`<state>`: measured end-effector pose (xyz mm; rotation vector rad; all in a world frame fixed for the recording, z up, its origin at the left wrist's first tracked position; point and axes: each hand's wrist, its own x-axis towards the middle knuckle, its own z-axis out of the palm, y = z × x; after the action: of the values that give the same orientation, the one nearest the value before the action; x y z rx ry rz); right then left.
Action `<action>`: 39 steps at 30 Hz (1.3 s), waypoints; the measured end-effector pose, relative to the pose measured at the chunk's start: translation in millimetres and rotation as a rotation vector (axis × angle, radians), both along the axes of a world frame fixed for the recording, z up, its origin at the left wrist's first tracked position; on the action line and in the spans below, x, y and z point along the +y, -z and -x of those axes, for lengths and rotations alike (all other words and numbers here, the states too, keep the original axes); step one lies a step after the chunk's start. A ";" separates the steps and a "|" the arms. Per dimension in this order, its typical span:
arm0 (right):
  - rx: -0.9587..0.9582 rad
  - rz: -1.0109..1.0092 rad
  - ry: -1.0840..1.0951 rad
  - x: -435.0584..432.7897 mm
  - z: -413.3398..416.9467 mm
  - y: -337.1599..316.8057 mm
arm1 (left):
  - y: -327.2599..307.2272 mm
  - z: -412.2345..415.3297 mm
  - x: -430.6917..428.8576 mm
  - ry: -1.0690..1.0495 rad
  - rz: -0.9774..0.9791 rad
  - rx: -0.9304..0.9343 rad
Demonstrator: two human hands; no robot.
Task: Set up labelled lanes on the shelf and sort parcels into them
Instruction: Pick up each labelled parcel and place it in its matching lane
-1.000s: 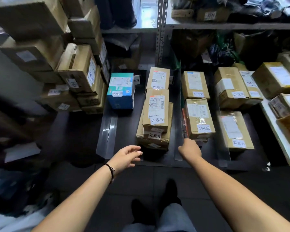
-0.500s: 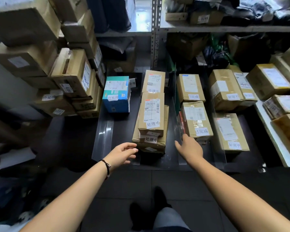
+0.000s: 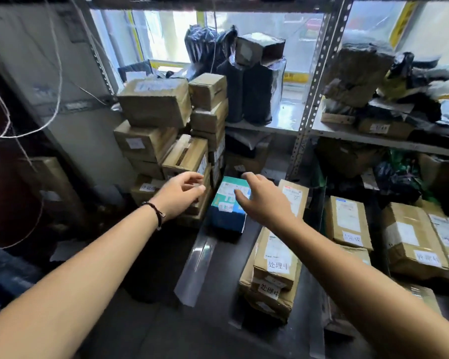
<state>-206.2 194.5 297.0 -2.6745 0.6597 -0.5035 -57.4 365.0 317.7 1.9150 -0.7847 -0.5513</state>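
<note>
Labelled brown parcels (image 3: 272, 270) lie stacked near the shelf's (image 3: 218, 281) front edge; beyond, left hand (image 3: 178, 196) and right hand (image 3: 263, 200) hover empty, fingers loosely spread, beside and over the blue parcel (image 3: 227, 216) toward the far left corner.

Two hands in view, the left hand (image 3: 178, 194) and the right hand (image 3: 263, 200), plus one dark wristband (image 3: 156, 212), one blue box (image 3: 227, 216), three brown parcels (image 3: 278, 257) in the lane beside it, and at least seven brown cartons (image 3: 154, 102) piled at left.
</note>
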 end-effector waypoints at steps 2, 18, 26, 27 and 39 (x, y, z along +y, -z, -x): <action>-0.067 0.009 -0.049 6.5 -24.9 -19.1 | -21.9 -20.2 8.1 -0.065 0.035 -0.059; -0.177 -0.348 0.079 42.4 -234.2 -114.5 | -72.3 -245.9 56.2 -0.126 0.143 -0.238; -0.360 -1.063 0.346 31.1 -321.1 -109.4 | -57.5 -337.5 48.8 -0.067 0.102 -0.123; -0.376 -1.129 0.352 22.9 -329.5 -101.8 | -54.5 -342.4 47.5 -0.075 0.112 -0.094; -0.287 -1.552 0.437 6.3 -348.5 -87.6 | -52.4 -361.3 32.9 0.033 0.105 -0.028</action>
<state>142.3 200.9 384.6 -0.9945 0.9628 -0.2480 303.9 397.9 370.1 1.8197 -0.8478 -0.4946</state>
